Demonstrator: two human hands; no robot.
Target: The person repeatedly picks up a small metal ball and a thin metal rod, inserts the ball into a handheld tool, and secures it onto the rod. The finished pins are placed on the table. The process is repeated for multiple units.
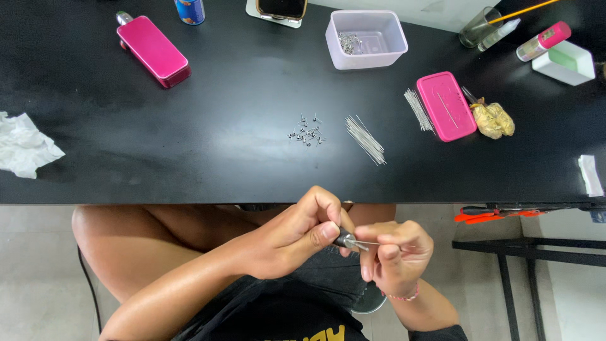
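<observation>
Currently both hands work below the near edge of the black matte tabletop, over the lap. My left hand is closed around a small dark-handled plier-like tool, thumb pressed on top; I cannot see its tip clearly. My right hand is curled, fingertips pinching a thin silver wire pin that runs straight into the tool's nose. A pink bead bracelet sits at that wrist.

Judgement — the step in hand looks like bending or looping the pin's end with the tool, one piece at a time. How far the bend has gone is too small to tell.

On the tabletop, near its middle: a scatter of small silver finished pieces, and just to the right of them a loose bundle of straight silver pins. Further right, a pink rectangular plastic lid with more pins just beside it, then a crumpled yellowish bag. At the far edge, a pale lilac plastic tub holding some metal bits; at far left, a pink metallic flask-shaped case and a crumpled white tissue.

Next move, as I read it — a steady twist of the tool while the right fingertips hold the wire from slipping, then a reach up to the scatter.
</observation>
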